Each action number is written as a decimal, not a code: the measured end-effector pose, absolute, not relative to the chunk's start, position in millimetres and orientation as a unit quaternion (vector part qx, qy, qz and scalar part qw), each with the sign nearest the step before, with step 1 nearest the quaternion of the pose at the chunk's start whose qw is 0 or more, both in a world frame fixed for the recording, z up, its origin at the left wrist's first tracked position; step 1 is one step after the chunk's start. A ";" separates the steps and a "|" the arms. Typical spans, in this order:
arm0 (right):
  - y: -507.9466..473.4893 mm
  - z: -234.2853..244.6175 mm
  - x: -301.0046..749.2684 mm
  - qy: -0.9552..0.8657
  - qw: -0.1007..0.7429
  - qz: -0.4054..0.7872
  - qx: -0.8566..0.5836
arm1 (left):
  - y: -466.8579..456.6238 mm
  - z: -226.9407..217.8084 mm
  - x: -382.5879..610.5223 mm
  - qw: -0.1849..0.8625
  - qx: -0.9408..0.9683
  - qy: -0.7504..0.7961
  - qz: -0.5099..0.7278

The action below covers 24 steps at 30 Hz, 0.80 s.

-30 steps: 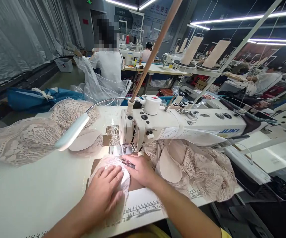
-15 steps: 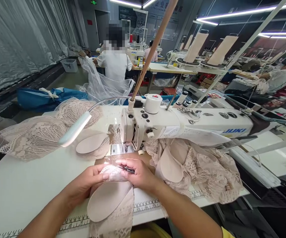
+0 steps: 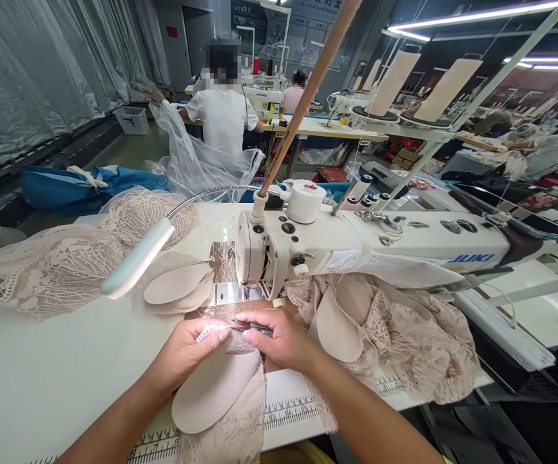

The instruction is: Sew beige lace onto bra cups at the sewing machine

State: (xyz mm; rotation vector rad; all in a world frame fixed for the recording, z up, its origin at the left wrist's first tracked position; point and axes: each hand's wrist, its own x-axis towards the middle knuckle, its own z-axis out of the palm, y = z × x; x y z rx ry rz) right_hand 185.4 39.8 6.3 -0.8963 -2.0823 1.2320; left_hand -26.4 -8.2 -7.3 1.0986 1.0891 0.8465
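Observation:
My left hand (image 3: 188, 351) pinches the white lace edge of a beige bra piece (image 3: 214, 394) between thumb and fingers. The smooth cup of that piece hangs toward me over the table's front edge, with lace beside it. In my right hand (image 3: 281, 336) is a pair of dark thread snips (image 3: 262, 330), their tip at the lace by my left fingertips. Both hands are just in front of the sewing machine's needle area. Right of the needle plate (image 3: 230, 293), more beige lace bra pieces (image 3: 395, 335) lie heaped.
A white sewing machine (image 3: 317, 238) spans the table (image 3: 32, 380). Its lamp (image 3: 138, 258) hangs over the left side. Lace cups (image 3: 61, 264) and a loose cup (image 3: 177, 283) lie left. A ruler strip (image 3: 293, 411) runs along the front edge. A co-worker (image 3: 223, 119) sits ahead.
My view has shifted slightly. My left thumb has moved right along the lace, nearer the snips. Both hands keep their hold.

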 end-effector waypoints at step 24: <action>36.1 -4.4 174.9 -0.677 0.299 0.545 -0.394 | -9.2 -4.1 -21.2 0.644 0.518 0.458 0.327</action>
